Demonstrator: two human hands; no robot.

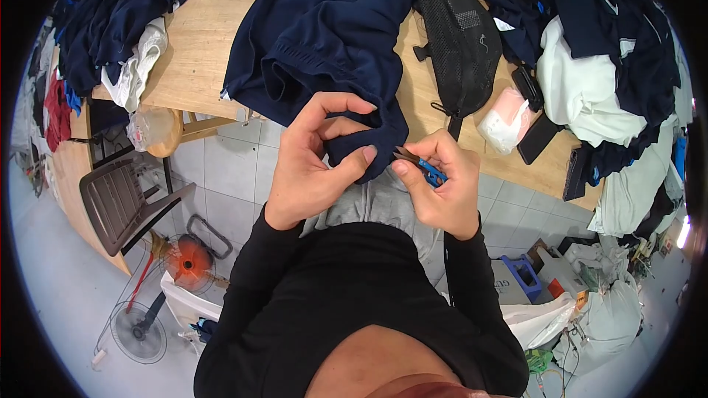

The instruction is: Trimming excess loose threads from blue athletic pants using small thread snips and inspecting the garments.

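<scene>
A navy blue garment (pixel 317 18) with a gathered, elastic-looking band lies over the near edge of the table, part of it hanging toward my lap. My left hand (pixel 317 155) pinches a fold of this cloth between thumb and fingers. Close by on the right, my right hand (pixel 446 180) grips small blue-handled thread snips (pixel 430 172). Their dark blades point left at the edge of the held fold. Whether the blades touch the cloth, I cannot tell.
On the wooden table (pixel 210 29) lie a black mesh pouch (pixel 461 48), a pink-and-white packet (pixel 506 121), a black phone (pixel 538 138) and piles of navy and white clothes (pixel 582 74). A brown plastic chair (pixel 122 195) and a fan (pixel 140 332) stand at left.
</scene>
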